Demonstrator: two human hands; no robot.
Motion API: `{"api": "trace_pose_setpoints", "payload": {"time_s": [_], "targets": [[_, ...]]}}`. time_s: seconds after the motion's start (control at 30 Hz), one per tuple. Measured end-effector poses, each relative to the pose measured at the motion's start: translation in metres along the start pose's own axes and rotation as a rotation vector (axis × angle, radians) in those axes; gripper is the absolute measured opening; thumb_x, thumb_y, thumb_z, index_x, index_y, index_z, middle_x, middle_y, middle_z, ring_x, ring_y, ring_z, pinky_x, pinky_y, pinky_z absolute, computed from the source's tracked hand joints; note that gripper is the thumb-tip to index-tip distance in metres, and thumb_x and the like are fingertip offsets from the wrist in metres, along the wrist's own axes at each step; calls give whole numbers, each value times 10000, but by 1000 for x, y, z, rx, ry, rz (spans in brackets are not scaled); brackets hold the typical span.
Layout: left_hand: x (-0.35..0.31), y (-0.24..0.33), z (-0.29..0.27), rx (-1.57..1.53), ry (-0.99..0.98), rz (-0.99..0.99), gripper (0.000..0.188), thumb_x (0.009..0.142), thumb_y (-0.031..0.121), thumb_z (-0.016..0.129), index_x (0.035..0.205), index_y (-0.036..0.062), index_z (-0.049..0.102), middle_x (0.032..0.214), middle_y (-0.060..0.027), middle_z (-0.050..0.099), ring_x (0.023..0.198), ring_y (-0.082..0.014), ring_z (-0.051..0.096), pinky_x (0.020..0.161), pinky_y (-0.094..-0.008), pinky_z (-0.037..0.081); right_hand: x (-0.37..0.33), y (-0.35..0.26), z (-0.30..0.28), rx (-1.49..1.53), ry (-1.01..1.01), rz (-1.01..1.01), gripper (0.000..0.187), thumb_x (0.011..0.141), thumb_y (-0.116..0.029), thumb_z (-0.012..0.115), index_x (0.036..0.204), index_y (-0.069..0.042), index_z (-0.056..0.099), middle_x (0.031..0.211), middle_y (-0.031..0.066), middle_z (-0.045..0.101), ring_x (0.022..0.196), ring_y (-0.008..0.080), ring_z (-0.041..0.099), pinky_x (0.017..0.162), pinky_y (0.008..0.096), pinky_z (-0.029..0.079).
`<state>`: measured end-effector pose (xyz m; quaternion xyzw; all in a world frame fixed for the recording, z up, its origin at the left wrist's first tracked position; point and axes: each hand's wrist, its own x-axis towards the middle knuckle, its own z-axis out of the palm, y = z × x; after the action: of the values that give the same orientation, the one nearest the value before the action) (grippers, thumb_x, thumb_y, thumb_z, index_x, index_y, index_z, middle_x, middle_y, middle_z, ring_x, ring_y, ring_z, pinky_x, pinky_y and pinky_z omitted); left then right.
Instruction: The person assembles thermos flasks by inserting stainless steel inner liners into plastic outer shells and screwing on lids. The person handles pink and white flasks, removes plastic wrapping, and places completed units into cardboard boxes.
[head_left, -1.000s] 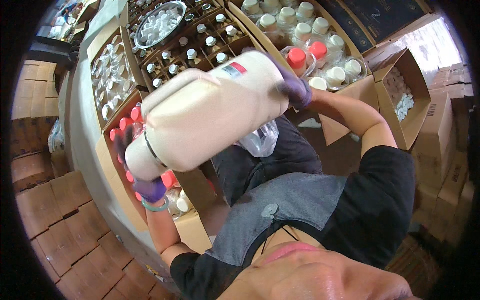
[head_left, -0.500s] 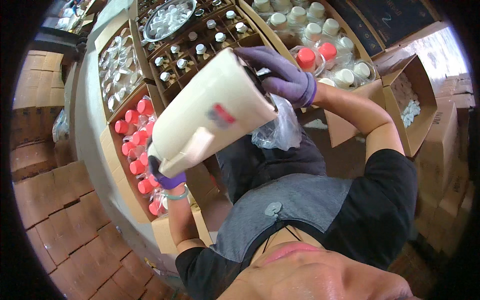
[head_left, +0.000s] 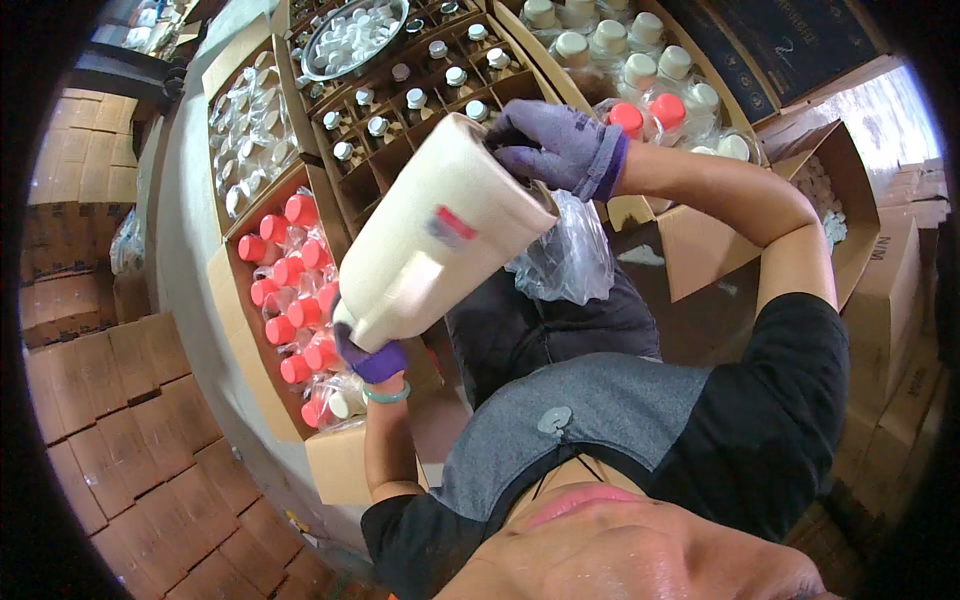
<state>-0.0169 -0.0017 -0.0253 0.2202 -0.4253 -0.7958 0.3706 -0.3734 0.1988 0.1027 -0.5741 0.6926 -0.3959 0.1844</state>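
A large cream jug with a side handle and a small red and dark patch lies tilted across my front, its wide end up to the right. My gloved left hand is closed around its lower left end, fingers mostly hidden behind it. My gloved right hand has its fingers curled at the rim of the wide end. Right below that rim a crumpled clear plastic bag hangs above my lap; whether the right hand holds it too is hidden.
Red-capped bottles in plastic fill a carton at left. Beyond are a divided carton of white-capped bottles and a bowl of white caps. More wrapped bottles stand far right, near an open carton. Stacked cartons line the left.
The jug has shifted slightly right with my left hand. My right hand's fingers have moved and bent more at the rim. The whole view has shifted a little.
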Motion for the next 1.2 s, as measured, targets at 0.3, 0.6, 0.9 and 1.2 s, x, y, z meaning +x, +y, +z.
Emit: {"api": "trace_pose_setpoints", "payload": {"time_s": [0.3, 0.6, 0.9, 1.2], "targets": [[-8, 66, 91, 33, 12, 247, 958, 743, 772, 518, 1443, 135, 366, 1470, -107, 403, 1308, -300, 424, 1062, -486, 360, -30, 39, 15, 290, 21, 69, 383, 897, -259, 620, 1187, -18, 557, 1064, 187, 628, 1010, 285, 621, 878, 377, 487], [-4, 70, 66, 396, -195, 53, 770, 780, 384, 675, 1373, 8, 360, 1313, -170, 505, 1198, -308, 518, 983, -454, 445, -51, 29, 20, 216, 196, -128, 649, 854, -126, 710, 1400, -24, 374, 1338, 150, 489, 1228, 255, 496, 1035, 368, 396], [-1, 92, 60, 820, -528, 397, 939, 551, 249, 833, 1345, 148, 342, 1377, -200, 391, 1180, -353, 522, 999, -479, 426, -66, 35, -10, 752, -245, 225, 645, 921, -181, 627, 1467, -32, 316, 1419, 126, 457, 1272, 183, 466, 1051, 320, 399], [4, 60, -7, -87, 65, -540, 678, 919, 488, 547, 1452, 120, 345, 1441, -78, 437, 1297, -274, 452, 1077, -461, 388, -48, 5, -35, -128, -23, -548, 1046, 762, -538, 716, 1452, 69, 216, 1418, 264, 382, 1321, 420, 394, 1076, 427, 359]]}}
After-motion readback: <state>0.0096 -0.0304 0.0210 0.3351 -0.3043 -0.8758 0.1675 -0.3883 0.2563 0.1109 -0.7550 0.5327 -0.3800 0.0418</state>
